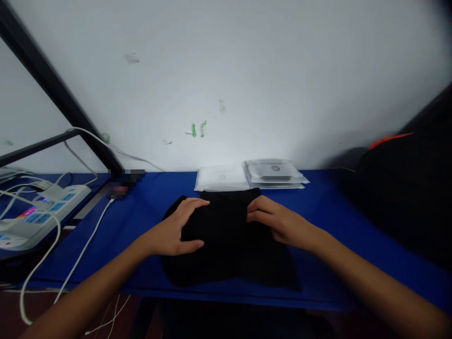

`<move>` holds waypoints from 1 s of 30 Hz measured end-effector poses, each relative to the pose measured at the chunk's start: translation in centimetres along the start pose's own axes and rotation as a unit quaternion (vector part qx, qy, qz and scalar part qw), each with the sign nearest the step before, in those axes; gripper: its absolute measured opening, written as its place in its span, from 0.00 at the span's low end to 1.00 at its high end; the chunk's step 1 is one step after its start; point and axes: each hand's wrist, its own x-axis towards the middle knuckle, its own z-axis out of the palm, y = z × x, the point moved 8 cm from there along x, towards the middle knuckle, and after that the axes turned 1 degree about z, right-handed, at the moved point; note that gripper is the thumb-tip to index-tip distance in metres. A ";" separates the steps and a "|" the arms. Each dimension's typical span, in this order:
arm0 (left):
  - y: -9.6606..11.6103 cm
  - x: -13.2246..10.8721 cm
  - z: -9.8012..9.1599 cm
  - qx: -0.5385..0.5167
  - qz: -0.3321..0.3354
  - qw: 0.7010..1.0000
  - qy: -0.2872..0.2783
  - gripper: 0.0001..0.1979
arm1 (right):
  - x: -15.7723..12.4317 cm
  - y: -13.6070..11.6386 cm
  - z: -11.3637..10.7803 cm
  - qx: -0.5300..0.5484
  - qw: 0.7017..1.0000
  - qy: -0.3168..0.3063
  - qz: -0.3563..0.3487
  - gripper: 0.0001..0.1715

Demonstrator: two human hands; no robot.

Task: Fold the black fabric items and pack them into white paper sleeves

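A black garment (226,245), partly folded, lies on the blue table in front of me; its exact kind does not show. My left hand (173,230) rests on its left side, thumb and fingers spread wide apart on the fabric. On the upper right part of the cloth, my right hand (275,219) has its fingers bent together, pinching the fabric. Just beyond the garment's far edge lie flat white plastic packets (222,178) and a small stack of clear packets (273,170) with dark contents.
The blue table (141,216) meets a white wall (282,84). At left are a white power strip (45,216), loose white cables (84,254) and a black metal frame (52,80). A large dark bulk (406,188) with an orange edge stands at right.
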 end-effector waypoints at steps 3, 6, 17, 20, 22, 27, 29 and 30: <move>-1.8 -0.9 0.5 0.016 -0.045 0.999 -0.016 0.47 | -1.6 1.0 0.6 0.027 0.999 0.016 0.041 0.27; -2.6 -1.2 0.7 0.016 -0.069 0.997 0.006 0.45 | -2.3 1.6 1.4 0.042 0.997 0.011 0.064 0.26; -6.3 -3.5 -4.0 -0.058 -0.133 0.982 0.122 0.29 | -5.4 4.4 2.1 0.063 0.988 -0.033 0.136 0.22; -8.9 -4.2 -4.5 0.000 -0.176 0.974 0.142 0.29 | -5.9 4.4 2.5 0.054 0.988 -0.063 0.128 0.28; -10.2 -4.3 -4.7 0.014 -0.205 0.968 0.145 0.30 | -5.8 4.3 2.2 0.061 0.988 -0.072 0.123 0.28; -11.4 -2.8 -5.2 0.028 -0.269 0.955 0.125 0.30 | -5.3 4.0 1.1 0.088 0.981 -0.079 0.154 0.15; -11.8 -2.3 -5.8 0.086 -0.320 0.934 0.130 0.27 | -5.3 3.9 1.3 0.078 0.977 -0.091 0.176 0.21; -11.9 -2.1 -6.2 0.128 -0.343 0.921 0.131 0.28 | -5.4 3.9 1.4 0.075 0.975 -0.097 0.185 0.25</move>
